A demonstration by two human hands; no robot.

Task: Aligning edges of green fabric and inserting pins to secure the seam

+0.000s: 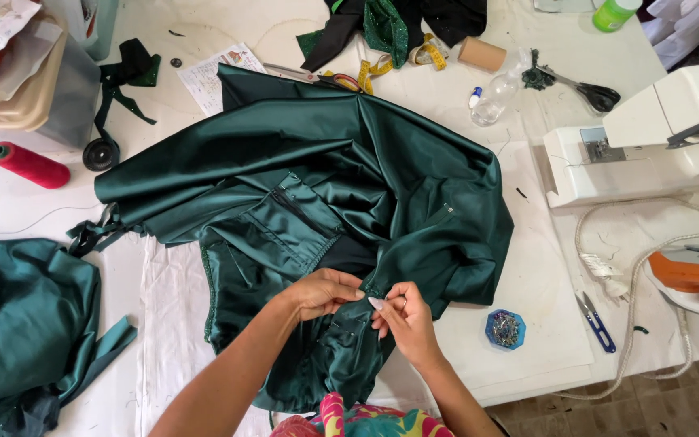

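Both grips pinched on green satin garment [309, 202], left hand [323, 291], right hand [406, 320], pin box [505, 328] nearby

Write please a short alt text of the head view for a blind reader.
Two hands, left hand and right hand, pinch a dark green satin garment on a white table. A sewing machine and pin box are to the right.
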